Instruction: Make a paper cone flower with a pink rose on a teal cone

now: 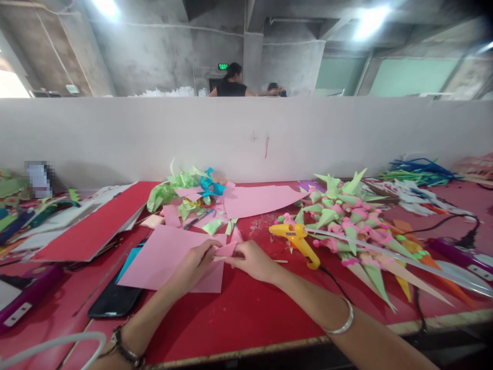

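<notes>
Between my two hands is a small folded piece of pink paper [225,251]. My left hand [202,259] pinches its left end, above a large pink sheet [162,257] lying on the table. My right hand [248,261] grips the right end with thumb and fingers. A thin pale stick [280,261] shows just past my right hand; whether I hold it is hidden. Behind the fingers a small pink paper cone [236,235] stands out. To the right lies a yellow hot glue gun [298,239] with a long clear glue stick [385,252] in its back.
A pile of green and pink paper cones [346,216] lies right of the glue gun. A black phone [115,298] rests at left, near a red board [96,221]. Paper scraps [181,187] and another pink sheet [262,200] lie behind, before a white partition [173,133]. Two people are beyond it.
</notes>
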A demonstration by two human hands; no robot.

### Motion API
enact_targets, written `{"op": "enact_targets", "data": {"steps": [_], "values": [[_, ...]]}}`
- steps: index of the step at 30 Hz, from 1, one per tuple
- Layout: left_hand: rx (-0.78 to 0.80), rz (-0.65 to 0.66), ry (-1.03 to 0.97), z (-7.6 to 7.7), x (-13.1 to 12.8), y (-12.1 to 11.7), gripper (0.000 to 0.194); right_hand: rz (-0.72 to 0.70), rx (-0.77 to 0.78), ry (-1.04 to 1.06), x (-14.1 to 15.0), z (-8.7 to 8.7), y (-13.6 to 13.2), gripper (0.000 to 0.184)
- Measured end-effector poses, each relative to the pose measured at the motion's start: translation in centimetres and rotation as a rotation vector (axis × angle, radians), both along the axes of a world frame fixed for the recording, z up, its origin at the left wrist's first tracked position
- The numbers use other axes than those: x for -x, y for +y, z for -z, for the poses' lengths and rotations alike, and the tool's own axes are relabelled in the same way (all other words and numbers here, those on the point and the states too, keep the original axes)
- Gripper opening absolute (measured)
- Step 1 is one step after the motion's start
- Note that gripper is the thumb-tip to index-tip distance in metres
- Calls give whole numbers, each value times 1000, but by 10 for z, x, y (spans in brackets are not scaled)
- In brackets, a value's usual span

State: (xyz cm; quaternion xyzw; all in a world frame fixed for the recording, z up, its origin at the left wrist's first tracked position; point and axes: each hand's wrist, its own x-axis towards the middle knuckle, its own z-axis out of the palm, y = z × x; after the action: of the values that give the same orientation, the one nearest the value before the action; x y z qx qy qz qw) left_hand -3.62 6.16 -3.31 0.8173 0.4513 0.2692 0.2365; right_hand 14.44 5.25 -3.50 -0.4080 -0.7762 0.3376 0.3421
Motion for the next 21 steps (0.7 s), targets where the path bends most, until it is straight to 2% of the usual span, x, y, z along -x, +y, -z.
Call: {"op": "enact_targets", "data": {"steps": [3,8,11,15,21], "values": [[2,-26,-18,1,0,1,26,-34,43,3,0,-4,-3,36],[38,-1,-82,1,0,3,26,-46,37,-40,-1,-6,-4,40],[107,-17,-157,1,-1,4,30,-30,-1,-97,-1,-7,-2,38],[297,-17,-180,2,-1,3,44,-26,-82,-197,-2,-9,-1,33],[308,56,-195,0,1,0,43,-40,-178,-278,-3,-8,-2,38]]}}
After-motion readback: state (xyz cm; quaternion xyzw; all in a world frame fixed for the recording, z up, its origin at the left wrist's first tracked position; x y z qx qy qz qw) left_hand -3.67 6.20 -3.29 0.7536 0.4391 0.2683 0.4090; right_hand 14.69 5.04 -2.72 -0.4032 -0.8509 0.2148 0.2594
